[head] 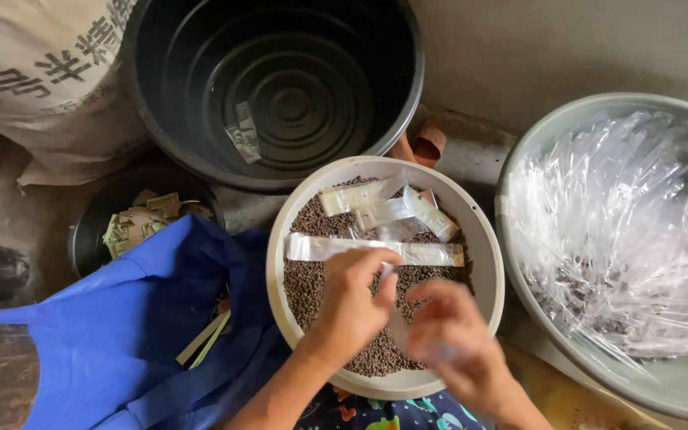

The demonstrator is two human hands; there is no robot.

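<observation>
Seen from the head camera, a round white bowl (487, 263) of small brown pellets (312, 279) sits at centre, hemmed in on every side. Behind it stands a large black tub (201, 119), holding only a small clear packet (243, 134) on its ribbed floor. To the right, a grey basin (535, 135) is heaped with crumpled clear plastic bags (623, 223), some pellets showing beneath them. At upper left leans a printed woven sack (33, 72); below it a small black pot (85, 231) holds folded paper labels (141, 219), partly covered by a blue cloth bag (121, 334) that spreads across the lower left.

Over the near half of the bowl, the left hand (352, 299) has its fingers pressed together, pinching the edge of a long clear packet (376, 252) that lies across the pellets. The right hand (447, 326) is blurred; its fingers are curled around a thin clear sleeve (398, 322), the exact grip hard to tell. Several more filled packets (388, 205) lie on the pellets at the far side of the bowl.
</observation>
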